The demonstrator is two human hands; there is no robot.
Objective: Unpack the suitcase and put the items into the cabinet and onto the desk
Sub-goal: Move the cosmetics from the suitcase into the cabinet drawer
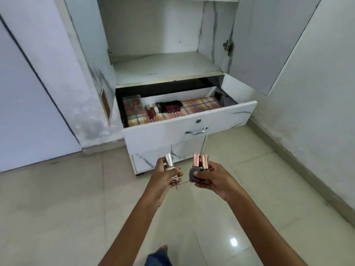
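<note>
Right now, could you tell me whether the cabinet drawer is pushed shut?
No, the drawer stands pulled out, showing dark red boxes on its checked liner.

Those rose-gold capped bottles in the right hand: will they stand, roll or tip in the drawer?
The rose-gold capped bottles look rigid, probably glass, so fragile. Their glossy caps seem slippery. The round dark body in the right hand may roll if laid flat in the drawer.

We hold a pale bottle (169, 161) in our left hand (166, 176) and two copper-capped bottles (204, 161) in our right hand (212, 180), before the cabinet (165, 68), whose open drawer (221, 118) holds red and black boxes (169, 107) on checked lining (201, 104).
</note>
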